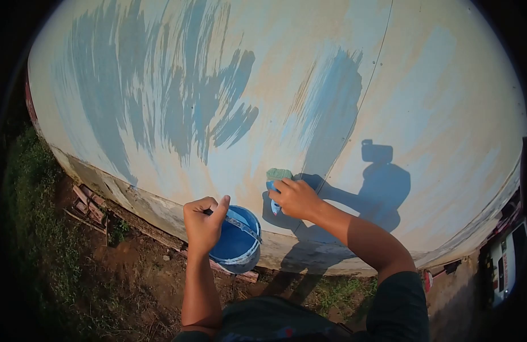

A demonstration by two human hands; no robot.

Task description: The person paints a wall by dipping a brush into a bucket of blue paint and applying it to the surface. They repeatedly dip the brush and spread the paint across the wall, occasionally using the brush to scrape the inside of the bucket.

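Observation:
My left hand (204, 223) is closed around the handle of a small paint bucket (240, 263), its thumb pointing up. Blue paint (232, 242) shows inside, and the outside is smeared with light splashes. In my right hand (296, 198) is a paintbrush (275, 206) with a blue handle, gripped between thumb and fingers. Its pale green head (279, 174) points up, right at the wall (263, 142). Broad grey-blue strokes (201, 97) mark the left part of the wall, and another painted patch (335, 102) runs above the brush.
A seam (370, 85) with small fasteners runs down the wall. My shadow (383, 188) falls across its lower right. Below lie a worn ledge (132, 202), stacked reddish pieces (88, 204), bare soil and grass (41, 199). A white vehicle (508, 262) stands at the far right.

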